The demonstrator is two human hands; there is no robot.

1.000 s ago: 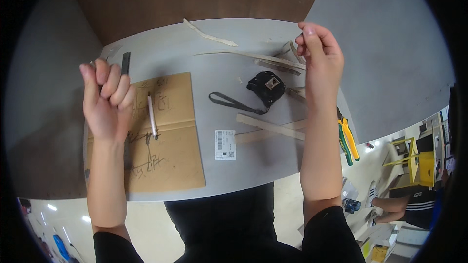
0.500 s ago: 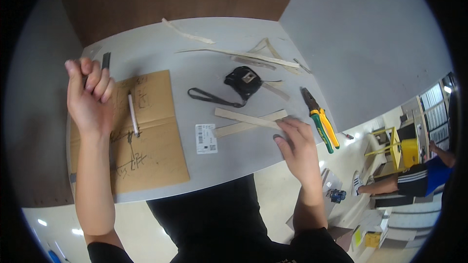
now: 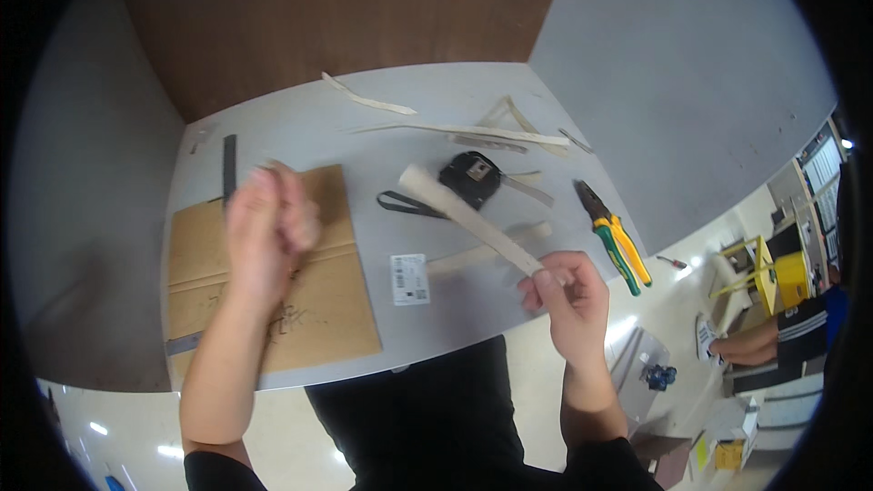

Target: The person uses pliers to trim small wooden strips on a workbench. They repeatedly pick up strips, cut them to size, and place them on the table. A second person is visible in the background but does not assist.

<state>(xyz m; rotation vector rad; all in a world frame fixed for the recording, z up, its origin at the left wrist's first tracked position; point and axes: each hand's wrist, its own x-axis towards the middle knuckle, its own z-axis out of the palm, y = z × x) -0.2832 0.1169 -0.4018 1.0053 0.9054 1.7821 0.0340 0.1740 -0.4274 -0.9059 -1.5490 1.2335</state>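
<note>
My left hand [image 3: 273,227] is over the brown cardboard [image 3: 359,309] with its fingers curled in. Motion smears it, so whatever it may grip does not show. Beyond that hand a dark flat strip [image 3: 229,159] lies against the cardboard's edge. Between thumb and fingers, my right hand [image 3: 568,295] pinches one end of a pale thin strip [image 3: 482,229]. The strip slants up to the left, its far end raised and blurred near the black tape measure [image 3: 470,179]. Below it, a second pale strip [image 3: 455,259] lies flat on the table beside a white label [image 3: 410,280].
Pliers with green and yellow handles [image 3: 617,241] lie by the table's right edge. Several pale offcuts [image 3: 491,134] are scattered toward the back. A brown panel [image 3: 364,18] and grey side walls [image 3: 673,73] enclose the table. Another person's legs [image 3: 768,336] show at far right.
My right hand has lifted the upper of two crossed strips off the table. The left hand has moved right and nearer, down over the cardboard where the white pen lay. The view has shifted slightly.
</note>
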